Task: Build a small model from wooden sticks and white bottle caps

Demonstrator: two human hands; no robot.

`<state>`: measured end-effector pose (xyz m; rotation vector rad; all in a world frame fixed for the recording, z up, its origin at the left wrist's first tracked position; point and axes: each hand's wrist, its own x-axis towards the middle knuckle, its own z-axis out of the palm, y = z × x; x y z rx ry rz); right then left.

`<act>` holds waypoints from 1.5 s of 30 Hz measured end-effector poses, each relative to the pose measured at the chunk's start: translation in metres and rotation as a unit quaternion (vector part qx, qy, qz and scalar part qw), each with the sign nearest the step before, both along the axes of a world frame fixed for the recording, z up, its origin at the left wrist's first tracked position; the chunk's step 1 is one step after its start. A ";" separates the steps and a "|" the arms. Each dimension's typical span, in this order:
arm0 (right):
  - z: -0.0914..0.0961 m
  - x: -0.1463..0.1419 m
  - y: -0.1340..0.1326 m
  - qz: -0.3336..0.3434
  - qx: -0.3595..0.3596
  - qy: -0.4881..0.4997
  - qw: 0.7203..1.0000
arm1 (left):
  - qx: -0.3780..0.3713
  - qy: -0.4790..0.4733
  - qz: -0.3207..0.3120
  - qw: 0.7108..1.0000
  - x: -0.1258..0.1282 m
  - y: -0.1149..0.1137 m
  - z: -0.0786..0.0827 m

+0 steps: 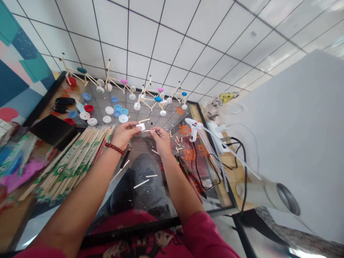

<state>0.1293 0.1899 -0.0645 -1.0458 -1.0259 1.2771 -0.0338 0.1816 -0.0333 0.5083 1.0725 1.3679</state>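
Observation:
My left hand, a red bead bracelet on its wrist, pinches a white bottle cap between thumb and fingers. A thin wooden stick shows just behind that cap; whether it is joined to it I cannot tell. Close on the right, my right hand is closed on a short piece of wooden stick pointing toward the cap. Below the hands, cut sticks lie on the dark glass tabletop. Loose white and blue bottle caps sit beyond my left hand.
Several stick-and-cap models stand along the table's back edge. A white glue gun with a black cord is at the right, near pliers. Wrapped chopsticks and a black box lie left. A grey cylinder rests far right.

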 end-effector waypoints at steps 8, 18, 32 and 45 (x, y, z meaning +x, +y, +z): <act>-0.001 0.000 0.000 0.006 0.002 -0.013 1.000 | 0.000 0.005 -0.003 1.000 0.000 0.000 0.000; -0.001 0.001 0.000 0.013 -0.001 -0.028 1.000 | 0.000 -0.001 -0.004 1.000 0.001 0.000 0.001; 0.000 -0.001 0.001 0.010 -0.006 -0.019 1.000 | -0.004 0.000 -0.002 1.000 0.001 0.000 0.002; -0.001 -0.001 0.001 0.005 -0.009 -0.026 1.000 | -0.010 0.000 -0.007 1.000 0.000 0.000 0.003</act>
